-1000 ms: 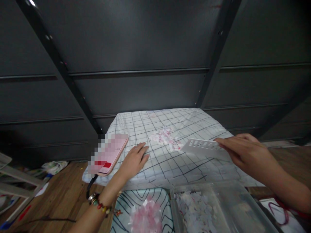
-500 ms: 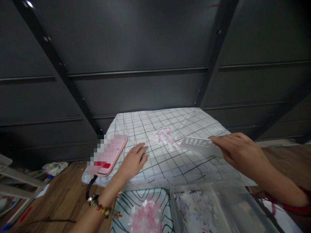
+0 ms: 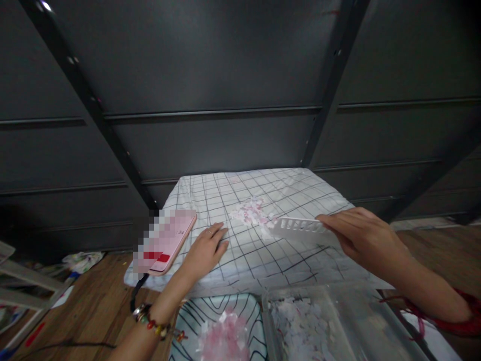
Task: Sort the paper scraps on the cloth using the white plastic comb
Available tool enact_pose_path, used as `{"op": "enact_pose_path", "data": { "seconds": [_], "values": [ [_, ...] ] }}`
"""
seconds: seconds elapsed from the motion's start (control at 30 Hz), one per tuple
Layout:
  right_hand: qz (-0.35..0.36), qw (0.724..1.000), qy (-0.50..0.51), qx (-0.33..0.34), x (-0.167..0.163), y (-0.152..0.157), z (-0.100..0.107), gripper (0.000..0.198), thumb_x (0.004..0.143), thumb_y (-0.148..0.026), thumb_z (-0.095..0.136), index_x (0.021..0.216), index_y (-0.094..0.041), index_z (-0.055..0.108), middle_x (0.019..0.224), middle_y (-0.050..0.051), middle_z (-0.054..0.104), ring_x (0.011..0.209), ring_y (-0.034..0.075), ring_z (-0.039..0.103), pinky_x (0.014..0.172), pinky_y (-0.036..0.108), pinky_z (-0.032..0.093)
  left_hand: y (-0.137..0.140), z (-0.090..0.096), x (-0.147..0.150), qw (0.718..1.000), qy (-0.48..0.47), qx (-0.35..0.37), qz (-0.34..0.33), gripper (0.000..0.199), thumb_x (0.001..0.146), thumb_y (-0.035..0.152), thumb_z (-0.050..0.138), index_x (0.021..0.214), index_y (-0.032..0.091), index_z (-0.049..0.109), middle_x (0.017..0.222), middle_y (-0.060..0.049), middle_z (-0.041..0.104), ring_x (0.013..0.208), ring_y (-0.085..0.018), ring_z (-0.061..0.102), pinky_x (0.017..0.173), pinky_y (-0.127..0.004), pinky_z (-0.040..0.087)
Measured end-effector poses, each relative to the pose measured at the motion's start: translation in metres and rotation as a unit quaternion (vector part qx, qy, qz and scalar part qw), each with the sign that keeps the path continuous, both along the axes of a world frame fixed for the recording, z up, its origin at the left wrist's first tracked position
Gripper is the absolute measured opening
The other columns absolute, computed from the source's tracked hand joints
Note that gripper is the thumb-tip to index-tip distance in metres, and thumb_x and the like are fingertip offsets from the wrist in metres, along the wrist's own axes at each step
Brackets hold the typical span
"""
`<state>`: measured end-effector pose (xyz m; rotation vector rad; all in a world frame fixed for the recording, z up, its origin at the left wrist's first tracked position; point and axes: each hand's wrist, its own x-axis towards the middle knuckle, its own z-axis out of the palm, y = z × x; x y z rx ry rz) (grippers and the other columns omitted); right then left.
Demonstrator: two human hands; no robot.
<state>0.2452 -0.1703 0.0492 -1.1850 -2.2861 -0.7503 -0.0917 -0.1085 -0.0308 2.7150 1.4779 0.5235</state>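
Note:
My right hand (image 3: 363,233) grips a flat white plastic piece with a row of slots (image 3: 300,228), held by its right end with its left edge low over the cloth. That edge meets a loose pile of small pink and white scraps (image 3: 250,211), which look like paper. Flat on the checked cloth (image 3: 278,185) rests my left hand (image 3: 206,250), fingers spread and holding nothing. Just left of it lies a pink phone (image 3: 171,245), its picture partly blurred out.
Below the table's front edge stand a patterned tray (image 3: 221,301) with pink and clear pieces in it and a clear plastic box (image 3: 338,296) with whitish scraps. A dark panelled wall (image 3: 214,145) rises behind. At far left is a white frame (image 3: 32,291).
My right hand has shifted slightly left with the slotted white piece, bringing its edge further into the scraps. My left hand has stayed nearly still.

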Motion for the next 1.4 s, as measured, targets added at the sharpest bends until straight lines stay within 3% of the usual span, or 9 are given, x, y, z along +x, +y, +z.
{"op": "enact_pose_path", "data": {
  "seconds": [0.23,0.5,0.93,1.23,1.4],
  "values": [
    [-0.008,1.0,0.004,-0.005,0.004,-0.009,0.003,0.029,0.082,-0.009,0.039,0.098,-0.02,0.061,0.081,0.004,0.071,0.072,0.019,0.064,0.071,0.036,0.048,-0.001,0.0,0.001,1.0,0.005,-0.003,0.005,0.038,0.094,0.032,0.04,0.123,0.012,0.053,0.135,-0.014,0.049,0.124,-0.026,0.045,0.105,-0.042,0.035],
    [0.032,0.999,0.011,0.016,-0.002,-0.019,0.01,0.022,0.085,-0.011,0.041,0.095,-0.018,0.059,0.076,0.004,0.069,0.067,0.018,0.061,0.067,0.032,0.046,0.0,-0.002,0.0,1.0,-0.002,0.01,0.0,0.036,0.094,0.031,0.041,0.123,0.014,0.053,0.134,-0.013,0.05,0.123,-0.025,0.046,0.103,-0.042,0.037],
    [0.009,0.999,-0.026,0.024,-0.013,0.008,0.005,0.03,0.076,-0.002,0.04,0.092,-0.015,0.061,0.074,0.004,0.069,0.066,0.017,0.062,0.068,0.031,0.044,-0.001,0.0,0.0,1.0,0.001,0.006,0.002,0.037,0.094,0.031,0.041,0.123,0.013,0.053,0.134,-0.014,0.05,0.123,-0.026,0.047,0.104,-0.043,0.036],
    [0.037,0.999,-0.024,0.03,-0.012,-0.004,0.014,0.028,0.078,-0.003,0.038,0.089,-0.016,0.06,0.071,0.004,0.069,0.061,0.017,0.06,0.064,0.031,0.044,0.0,0.0,0.001,1.0,-0.001,0.0,0.004,0.036,0.093,0.03,0.043,0.122,0.013,0.054,0.134,-0.013,0.05,0.123,-0.025,0.047,0.104,-0.041,0.036],
    [0.013,0.998,-0.016,0.051,-0.008,-0.005,0.011,0.028,0.079,-0.004,0.039,0.094,-0.014,0.06,0.075,0.006,0.069,0.064,0.019,0.06,0.066,0.034,0.045,-0.001,0.001,0.001,1.0,-0.002,0.001,0.003,0.036,0.093,0.03,0.043,0.122,0.012,0.054,0.134,-0.014,0.05,0.123,-0.026,0.047,0.104,-0.042,0.036]
  ]
}}
